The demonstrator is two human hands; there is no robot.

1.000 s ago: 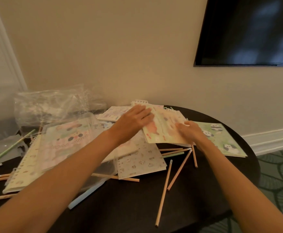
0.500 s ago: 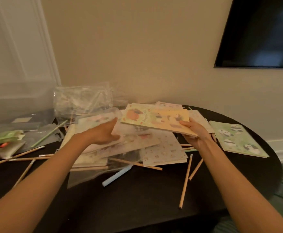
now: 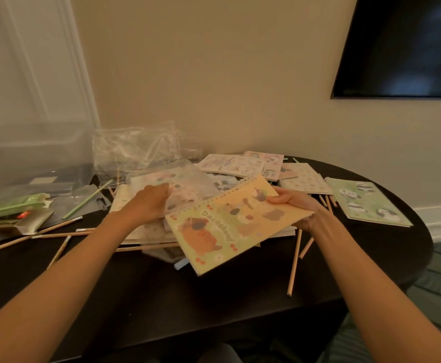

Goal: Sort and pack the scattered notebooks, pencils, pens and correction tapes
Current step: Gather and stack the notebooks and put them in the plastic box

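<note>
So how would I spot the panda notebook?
Start at the black screen on the wall and drop to the right edge of the dark round table. The rightmost notebook lying there is it. Only its cover is green with black-and-white pandas; the dotted notebook beside it is cream, and the right hand holds a yellow notebook.

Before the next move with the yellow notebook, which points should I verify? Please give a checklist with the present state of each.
1. Grip: the right hand holds the yellow notebook at its edge, thumb on the cover: ok.
2. Notebook free of the pile: cannot tell; the two overlap.
3. Support: the left hand rests on the clear plastic sleeve: ok.
4. Sleeve mouth open for the notebook: cannot tell.
5. Path: loose pencils lie on the table beside and under the pile: not ok.
</note>
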